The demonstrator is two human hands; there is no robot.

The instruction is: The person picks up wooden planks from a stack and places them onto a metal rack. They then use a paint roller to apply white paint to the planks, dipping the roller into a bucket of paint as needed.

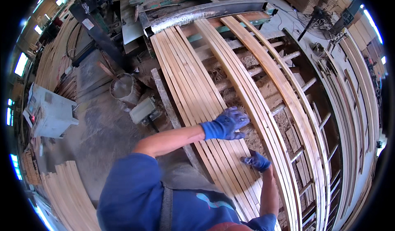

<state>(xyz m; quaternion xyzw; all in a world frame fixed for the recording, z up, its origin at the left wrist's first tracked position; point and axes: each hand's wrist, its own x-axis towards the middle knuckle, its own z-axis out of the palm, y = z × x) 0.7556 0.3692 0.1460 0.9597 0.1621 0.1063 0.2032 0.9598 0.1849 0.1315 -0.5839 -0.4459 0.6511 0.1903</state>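
Both of my hands wear blue-purple work gloves. My left hand (pixel 231 124) is over the right edge of a wide row of long, narrow wooden strips (pixel 187 80), its fingers spread and pointing right. Nearer to me, my right hand (pixel 257 161) is at the same edge of that row, with its thumb and fingers apart. Neither hand visibly grips a strip. To the right of my hands runs a narrower group of strips (pixel 247 82). Beyond it lie a wider single board (pixel 279 82) and a thin strip (pixel 294 80).
Metal rollers (pixel 306 84) cross the frame under the boards, with sawdust (pixel 263 89) between them. A steel machine frame (pixel 210 9) stands at the far end. On the left are a bucket (pixel 124 89), a grey control cabinet (pixel 51 111) and stacked boards (pixel 68 192).
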